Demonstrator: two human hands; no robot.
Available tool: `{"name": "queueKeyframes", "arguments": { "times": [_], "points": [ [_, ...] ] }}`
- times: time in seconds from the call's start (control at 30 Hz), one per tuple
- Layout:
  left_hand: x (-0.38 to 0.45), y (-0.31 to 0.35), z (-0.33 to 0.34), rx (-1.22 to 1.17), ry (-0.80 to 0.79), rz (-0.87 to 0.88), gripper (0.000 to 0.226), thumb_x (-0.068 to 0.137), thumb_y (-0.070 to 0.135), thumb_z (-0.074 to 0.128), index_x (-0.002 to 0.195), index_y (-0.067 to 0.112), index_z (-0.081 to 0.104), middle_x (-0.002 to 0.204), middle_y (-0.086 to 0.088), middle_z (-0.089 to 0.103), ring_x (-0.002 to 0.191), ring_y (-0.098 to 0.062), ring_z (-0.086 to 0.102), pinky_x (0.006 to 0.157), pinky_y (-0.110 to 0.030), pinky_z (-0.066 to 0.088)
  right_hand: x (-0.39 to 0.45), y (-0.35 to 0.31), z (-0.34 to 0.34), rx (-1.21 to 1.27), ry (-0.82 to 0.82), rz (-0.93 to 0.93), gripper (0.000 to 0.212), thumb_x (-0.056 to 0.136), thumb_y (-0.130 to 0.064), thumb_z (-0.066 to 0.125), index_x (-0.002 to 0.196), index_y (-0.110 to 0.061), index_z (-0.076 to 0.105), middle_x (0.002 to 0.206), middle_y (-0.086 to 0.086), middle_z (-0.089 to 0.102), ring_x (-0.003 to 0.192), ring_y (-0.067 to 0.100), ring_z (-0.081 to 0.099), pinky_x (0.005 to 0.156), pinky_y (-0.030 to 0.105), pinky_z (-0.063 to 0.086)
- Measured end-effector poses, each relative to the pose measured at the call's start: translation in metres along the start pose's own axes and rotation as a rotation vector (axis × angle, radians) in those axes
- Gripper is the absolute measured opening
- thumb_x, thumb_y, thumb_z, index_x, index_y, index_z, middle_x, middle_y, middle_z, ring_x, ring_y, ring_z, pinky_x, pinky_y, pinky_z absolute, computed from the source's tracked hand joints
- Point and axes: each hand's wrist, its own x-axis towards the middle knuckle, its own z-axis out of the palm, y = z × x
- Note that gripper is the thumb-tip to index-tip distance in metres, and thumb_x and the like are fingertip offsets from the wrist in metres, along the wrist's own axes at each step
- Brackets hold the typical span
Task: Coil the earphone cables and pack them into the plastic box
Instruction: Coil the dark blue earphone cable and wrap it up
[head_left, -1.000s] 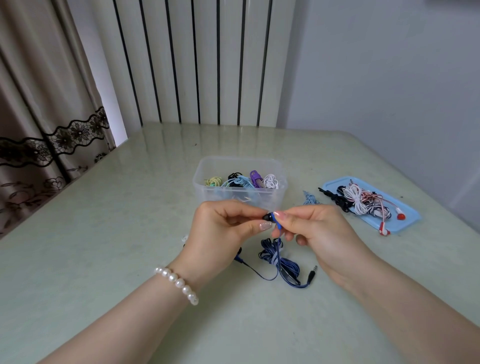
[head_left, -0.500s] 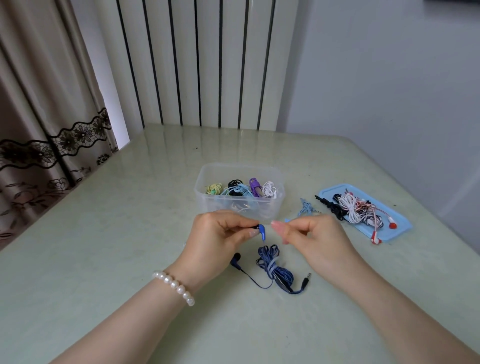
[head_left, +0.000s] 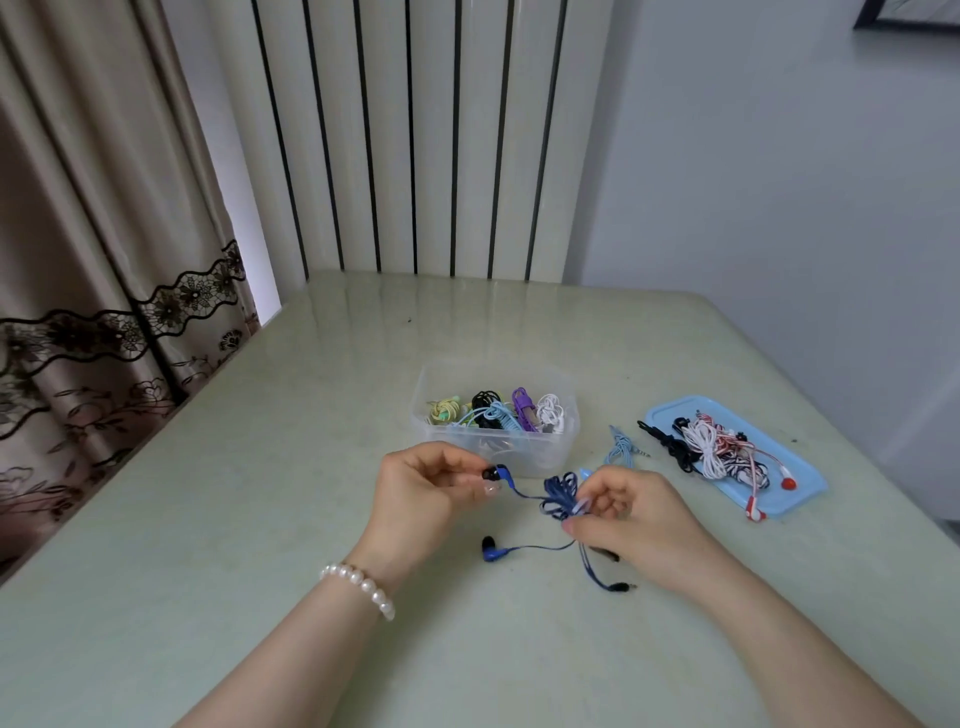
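The right hand (head_left: 631, 512) has dropped to pinch the dark blue earphone cable bundle (head_left: 561, 496); the left hand (head_left: 431, 486) pinches one blue earbud (head_left: 497, 474), near the clear plastic box (head_left: 493, 447).

No text, label, brand, number or sign can be read anywhere in the head view. The things nearest the fingers carry no legible marking, and neither do those farther from them.
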Motion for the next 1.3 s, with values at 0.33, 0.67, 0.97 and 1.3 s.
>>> {"name": "queueKeyframes", "arguments": {
  "times": [0.33,0.67,0.97,1.3],
  "points": [
    [-0.001,0.0,0.002,-0.225,0.012,0.003,0.02,0.076,-0.015,0.059,0.076,0.003,0.068,0.061,-0.008,0.07,0.056,-0.017,0.067,0.057,-0.023,0.056,0.001,-0.005,0.001,0.426,-0.01,-0.034,0.024,0.061,-0.015,0.069,0.078,-0.007,0.053,0.066,0.012,0.068,0.062,0.018,0.056,0.057,0.02,0.043],
    [-0.016,0.0,0.019,-0.168,-0.051,0.04,0.025,0.061,-0.013,0.071,0.069,0.011,0.07,0.066,-0.005,0.072,0.061,-0.015,0.069,0.061,-0.02,0.054,0.0,-0.011,0.018,0.758,-0.204,0.103,0.041,0.063,-0.01,0.077,0.099,-0.007,0.056,0.071,0.016,0.063,0.054,0.022,0.056,0.05,0.026,0.043],
    [-0.019,0.001,0.022,-0.118,-0.08,0.059,0.024,0.061,-0.008,0.072,0.06,0.016,0.075,0.07,-0.007,0.073,0.067,-0.015,0.07,0.065,-0.02,0.053,0.003,-0.007,0.024,0.807,0.021,0.127,0.009,0.077,0.008,0.057,0.082,0.0,0.06,0.063,0.012,0.063,0.052,0.021,0.058,0.046,0.023,0.045],
    [-0.018,-0.004,0.023,-0.134,-0.038,0.064,0.012,0.049,0.007,0.074,0.058,0.015,0.074,0.068,-0.005,0.072,0.065,-0.015,0.069,0.064,-0.018,0.053,0.003,-0.006,0.021,0.805,-0.018,0.137,0.037,0.054,0.001,0.07,0.089,0.003,0.06,0.07,0.016,0.066,0.057,0.02,0.062,0.051,0.024,0.05]
  ]
}}
